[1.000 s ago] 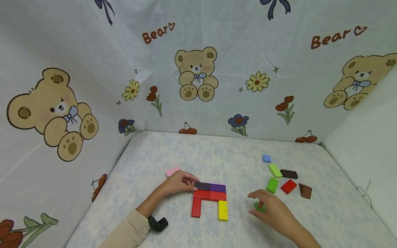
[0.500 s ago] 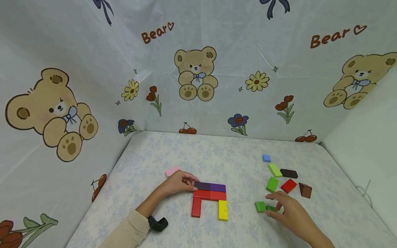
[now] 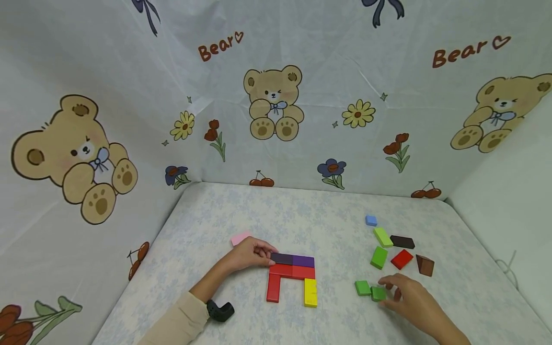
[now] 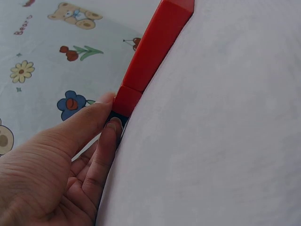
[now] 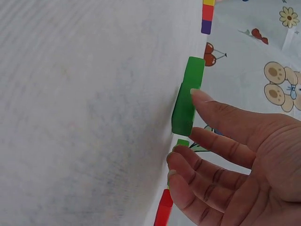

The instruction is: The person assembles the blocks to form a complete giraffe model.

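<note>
My left hand (image 3: 247, 254) pinches the left end of a dark block (image 3: 282, 259), its other fingers curled. That block lies end to end with a purple block (image 3: 303, 261), behind two red blocks (image 3: 292, 271) in a row. A red block (image 3: 273, 289) and a yellow block (image 3: 310, 293) extend forward like legs. My right hand (image 3: 411, 298) pinches a small green block (image 3: 378, 293), thumb at its near edge and index finger behind. It lies flat, corner to corner with another green block (image 3: 362, 288). In the right wrist view, the thumb touches the green block (image 5: 183, 110).
Right of the figure lie a blue block (image 3: 371, 220), light green block (image 3: 383, 237), black block (image 3: 402, 242), green block (image 3: 379, 257), red block (image 3: 402, 259) and brown triangular block (image 3: 425, 265). Behind the left hand is a pink block (image 3: 240, 238).
My right hand has moved right from over the green blocks, and both now show. The green block at its fingertips appeared edge-on half a second ago and lies flat now. The left hand stays put.
</note>
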The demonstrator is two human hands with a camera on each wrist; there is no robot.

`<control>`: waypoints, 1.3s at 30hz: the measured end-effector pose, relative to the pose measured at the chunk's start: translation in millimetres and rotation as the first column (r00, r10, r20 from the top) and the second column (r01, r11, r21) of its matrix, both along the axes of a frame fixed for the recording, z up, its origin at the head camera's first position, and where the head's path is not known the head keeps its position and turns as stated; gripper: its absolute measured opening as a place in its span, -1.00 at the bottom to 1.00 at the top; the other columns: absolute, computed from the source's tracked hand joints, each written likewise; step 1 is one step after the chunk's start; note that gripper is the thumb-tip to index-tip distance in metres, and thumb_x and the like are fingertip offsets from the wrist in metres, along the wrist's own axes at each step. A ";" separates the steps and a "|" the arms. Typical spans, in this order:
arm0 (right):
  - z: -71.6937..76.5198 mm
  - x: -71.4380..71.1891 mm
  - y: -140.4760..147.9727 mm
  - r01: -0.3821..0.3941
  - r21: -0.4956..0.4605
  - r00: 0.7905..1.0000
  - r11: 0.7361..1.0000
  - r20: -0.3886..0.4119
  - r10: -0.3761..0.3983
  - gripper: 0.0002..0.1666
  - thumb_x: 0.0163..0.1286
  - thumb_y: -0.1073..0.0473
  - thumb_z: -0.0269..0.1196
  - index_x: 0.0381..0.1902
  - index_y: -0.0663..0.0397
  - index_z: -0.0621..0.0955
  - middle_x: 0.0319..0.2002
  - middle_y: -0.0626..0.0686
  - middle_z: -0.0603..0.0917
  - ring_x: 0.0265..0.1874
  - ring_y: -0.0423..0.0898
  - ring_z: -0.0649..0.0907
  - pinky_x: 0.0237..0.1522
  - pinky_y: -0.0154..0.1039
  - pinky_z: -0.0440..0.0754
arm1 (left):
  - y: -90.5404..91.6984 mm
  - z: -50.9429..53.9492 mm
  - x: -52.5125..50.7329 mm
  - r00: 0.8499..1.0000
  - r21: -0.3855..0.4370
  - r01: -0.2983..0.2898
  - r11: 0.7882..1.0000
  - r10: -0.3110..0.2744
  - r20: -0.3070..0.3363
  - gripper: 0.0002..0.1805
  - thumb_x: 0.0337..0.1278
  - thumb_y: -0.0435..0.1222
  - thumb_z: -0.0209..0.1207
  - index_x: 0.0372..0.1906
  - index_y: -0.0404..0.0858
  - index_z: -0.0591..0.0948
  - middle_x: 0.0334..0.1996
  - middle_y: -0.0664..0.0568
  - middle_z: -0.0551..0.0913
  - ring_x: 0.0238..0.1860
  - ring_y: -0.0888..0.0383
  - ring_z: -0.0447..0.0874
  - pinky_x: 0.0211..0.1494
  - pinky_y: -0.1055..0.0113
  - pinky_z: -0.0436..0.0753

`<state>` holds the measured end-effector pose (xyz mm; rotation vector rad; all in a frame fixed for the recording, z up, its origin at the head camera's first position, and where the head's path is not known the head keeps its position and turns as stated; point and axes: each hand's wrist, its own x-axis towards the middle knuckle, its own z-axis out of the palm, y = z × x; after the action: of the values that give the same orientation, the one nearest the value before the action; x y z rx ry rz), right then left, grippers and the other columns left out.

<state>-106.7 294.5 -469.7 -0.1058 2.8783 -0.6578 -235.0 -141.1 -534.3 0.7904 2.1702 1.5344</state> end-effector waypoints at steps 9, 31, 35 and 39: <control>-4.5 -3.6 0.4 0.013 0.016 0.999 1.000 0.043 -0.014 -0.60 0.04 0.17 0.60 -0.15 0.07 0.72 -0.35 -0.13 0.63 -0.41 -0.18 0.55 -0.39 -0.30 0.55 | -0.2 -2.0 -1.1 1.000 0.011 0.014 1.000 -0.014 -0.009 -0.69 0.12 -0.27 0.47 0.00 -0.16 0.78 -0.38 0.08 0.73 -0.36 0.20 0.68 -0.21 0.34 0.66; 13.6 6.6 -65.9 -0.055 -0.042 0.995 0.998 -0.082 0.052 -0.62 0.09 0.09 0.59 -0.14 -0.06 0.73 -0.37 -0.22 0.62 -0.46 -0.27 0.50 -0.44 -0.37 0.51 | -0.4 0.4 -0.5 0.999 0.015 0.026 1.000 -0.025 -0.020 -0.68 0.14 -0.28 0.46 0.01 -0.23 0.77 -0.37 0.07 0.74 -0.36 0.22 0.69 -0.21 0.35 0.66; 14.4 8.5 -86.7 -0.088 -0.034 0.993 0.996 -0.078 0.085 -0.62 0.07 0.08 0.60 -0.15 -0.11 0.72 -0.38 -0.23 0.61 -0.45 -0.24 0.50 -0.44 -0.38 0.51 | 0.0 1.0 0.4 1.000 0.015 0.022 1.000 -0.022 -0.023 -0.68 0.13 -0.29 0.46 0.01 -0.21 0.77 -0.38 0.08 0.73 -0.36 0.22 0.69 -0.21 0.34 0.67; 13.4 10.5 -101.4 -0.174 -0.045 0.982 0.984 -0.085 0.170 -0.63 0.09 0.09 0.59 -0.14 -0.11 0.71 -0.38 -0.23 0.60 -0.47 -0.25 0.50 -0.47 -0.38 0.49 | 0.3 2.2 1.1 0.999 0.017 0.018 1.000 -0.018 -0.026 -0.68 0.11 -0.30 0.48 0.00 -0.21 0.78 -0.38 0.09 0.73 -0.36 0.22 0.68 -0.21 0.35 0.67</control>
<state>-96.2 193.1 -456.3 -0.3929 2.8853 -0.7108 -233.9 -140.8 -532.0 0.8376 2.1654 1.5445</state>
